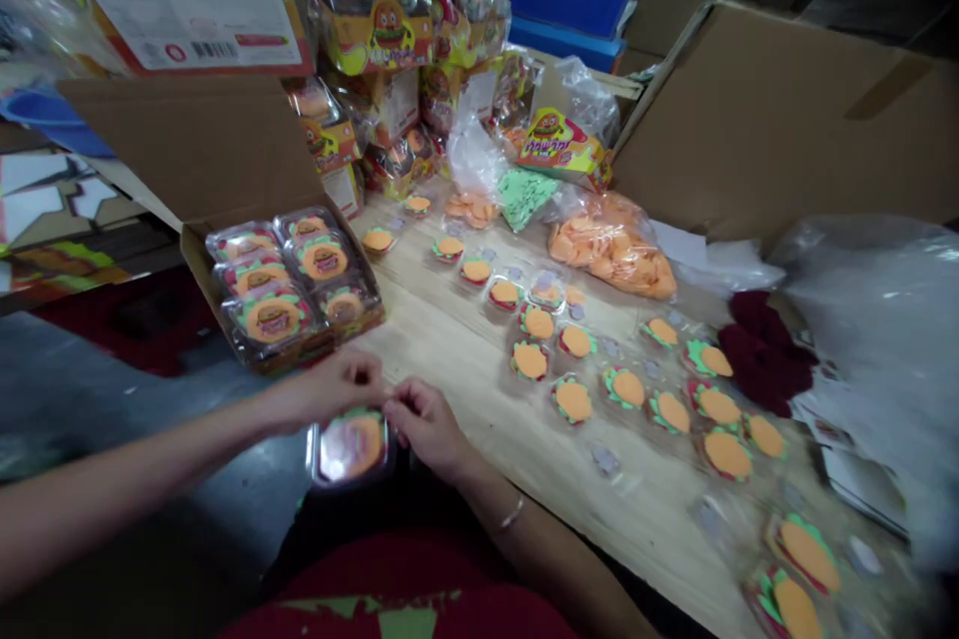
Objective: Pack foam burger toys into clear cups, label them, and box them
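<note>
My left hand (341,387) and my right hand (429,422) meet near the table's front edge, fingertips pinched close together. Whatever lies between the fingers is too small and blurred to make out. Just below them is a clear plastic pack (349,451) with a round orange burger label on top; what supports it is hidden. Left of the hands stands an open cardboard box (247,344) holding several similar lidded packs (274,318). To the right, several open clear trays with foam-like burger pieces (573,399) are spread over the wooden table (442,349).
Stacked burger-print packages (390,30) rise at the back left. Bags of orange pieces (610,245) and green pieces (526,195) lie at the back. A large cardboard carton (794,110) borders the right, near dark red cloth (768,349) and clear plastic sheeting (884,319).
</note>
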{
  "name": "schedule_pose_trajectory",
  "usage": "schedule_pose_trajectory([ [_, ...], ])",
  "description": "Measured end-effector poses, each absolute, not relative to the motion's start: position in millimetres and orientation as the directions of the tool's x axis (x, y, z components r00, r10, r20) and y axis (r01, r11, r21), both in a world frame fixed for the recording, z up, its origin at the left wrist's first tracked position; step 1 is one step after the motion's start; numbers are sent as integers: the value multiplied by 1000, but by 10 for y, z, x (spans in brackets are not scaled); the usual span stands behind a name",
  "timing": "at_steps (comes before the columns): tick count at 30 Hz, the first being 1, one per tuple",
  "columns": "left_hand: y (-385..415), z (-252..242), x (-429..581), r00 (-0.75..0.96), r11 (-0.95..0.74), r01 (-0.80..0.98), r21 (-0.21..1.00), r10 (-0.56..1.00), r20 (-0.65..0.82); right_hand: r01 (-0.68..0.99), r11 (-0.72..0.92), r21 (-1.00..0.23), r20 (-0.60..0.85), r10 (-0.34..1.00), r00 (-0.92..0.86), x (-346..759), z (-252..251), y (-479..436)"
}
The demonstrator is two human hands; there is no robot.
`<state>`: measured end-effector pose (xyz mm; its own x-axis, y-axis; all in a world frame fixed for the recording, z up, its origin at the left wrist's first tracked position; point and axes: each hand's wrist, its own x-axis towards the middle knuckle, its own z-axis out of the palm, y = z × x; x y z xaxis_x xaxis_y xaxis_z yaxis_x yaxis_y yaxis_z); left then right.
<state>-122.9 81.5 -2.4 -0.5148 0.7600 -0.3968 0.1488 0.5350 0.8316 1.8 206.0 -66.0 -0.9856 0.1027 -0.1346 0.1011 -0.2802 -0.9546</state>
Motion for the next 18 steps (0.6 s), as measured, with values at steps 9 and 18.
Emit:
schedule_pose_trajectory([
  [9,391,-472,-79,-533,239,-579,779,613,-584,291,-212,-933,-281,-75,-957,882,-748,2198],
  [18,380,-465,296,-703,90,-559,824,476,-529,220,-316,-923,-250,58,-966,893,-840,2153],
])
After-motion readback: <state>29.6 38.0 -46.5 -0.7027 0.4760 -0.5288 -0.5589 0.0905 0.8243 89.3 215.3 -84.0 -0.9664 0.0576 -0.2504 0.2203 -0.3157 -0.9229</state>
